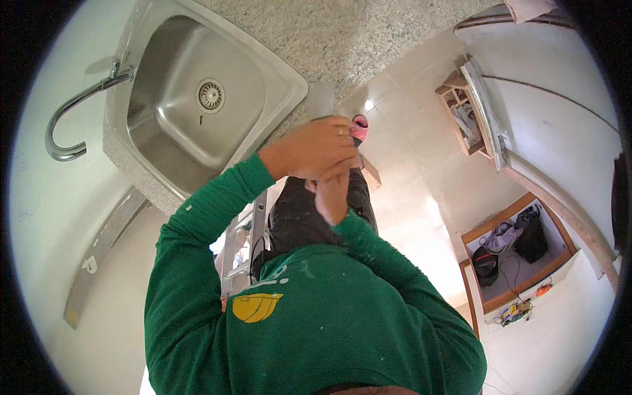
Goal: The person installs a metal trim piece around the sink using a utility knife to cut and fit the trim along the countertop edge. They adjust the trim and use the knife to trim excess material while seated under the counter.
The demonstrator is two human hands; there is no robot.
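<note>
My left hand reaches across in front of my body, its fingers bent and closed, with a ring on one of them. It lies over my right hand, and the two touch. The right hand points up from its green sleeve, its fingers mostly hidden behind the left. Whether something small is held between them I cannot make out. Just beyond the fingers shows a pink, rounded thing with a dark opening, near the end of my leg; its kind is unclear.
A steel sink with a curved faucet is set in the speckled counter at left. A small dark object lies by its drain. A metal ladder stands beside me. At right are a wooden crate and a recess holding bags.
</note>
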